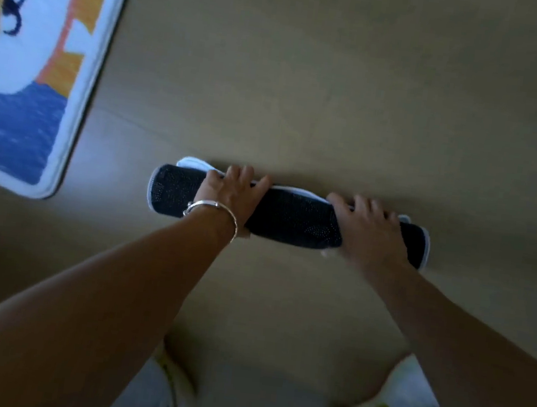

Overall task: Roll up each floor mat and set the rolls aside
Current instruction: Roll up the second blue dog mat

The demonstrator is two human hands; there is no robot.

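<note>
Currently, item one: rolled mat (pixel 292 221) — dark dotted backing outward, pale binding at both ends, lying crosswise on the wooden floor (pixel 343 77) just ahead of the person's feet. A strip of pale edge shows along its far side, so the roll looks all but closed.

Item two: left hand (pixel 231 195), bracelet (pixel 212 210) at the wrist, fingers curled over the top of the roll near its left end and grasping it.

Item three: right hand (pixel 364 227), fingers likewise wrapped over the roll near its right end.

Item four: flat mat (pixel 23 65), blue with a cartoon animal, spread on the floor well apart to the upper left, not yet rolled.

Step judged: finishing the roll or taking it up to set aside. The next move calls for an even two-handed hold so the coil does not spring loose, then attention to the flat mat.

Containers — none in view.
</note>
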